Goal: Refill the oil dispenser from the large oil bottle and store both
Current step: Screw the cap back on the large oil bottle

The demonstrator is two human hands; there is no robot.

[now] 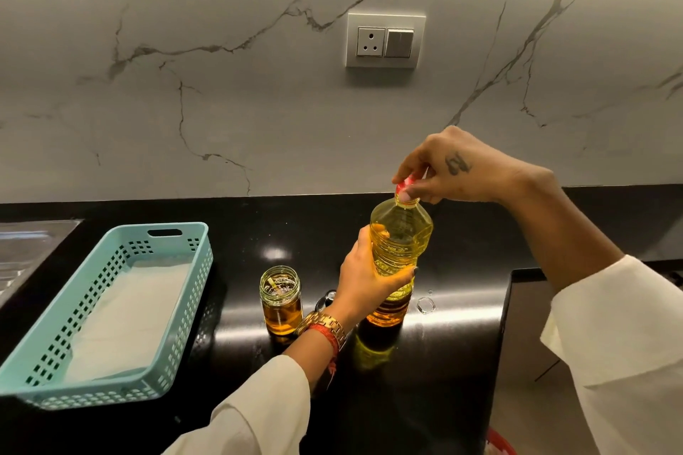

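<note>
A large clear plastic bottle of yellow oil [401, 251] was seen standing upright on the glossy black countertop [462, 325], slightly right of the frame's centre. Its body was gripped around the middle by the left hand [369, 281], with the fingers wrapped round the ribbed plastic and the thumb laid up the near side. A gold metal wristwatch [325, 325] and a red thread band [327, 338] were worn on that wrist, above a cream sleeve [258, 414]. The small red cap [405, 185] at the bottle's neck was pinched from above by the right hand [454, 170], whose fingertips were curled closely round it; a dark tattoo was visible on the back of that hand. Whether the cap was seated on the neck or loose could not be told.

Just left of the bottle, near the left wrist, a small round glass jar holding amber oil [280, 301] stood upright with its mouth open. A dark item partly hidden behind the wrist could not be identified. In the lower left of the frame a pale teal perforated plastic basket [177, 343], lined with white paper [125, 318], rested on the countertop. A few clear droplets [425, 305] lay just right of the bottle's base. A white socket and switch plate [384, 41] was mounted on the marble wall [221, 85] in the upper centre.
</note>
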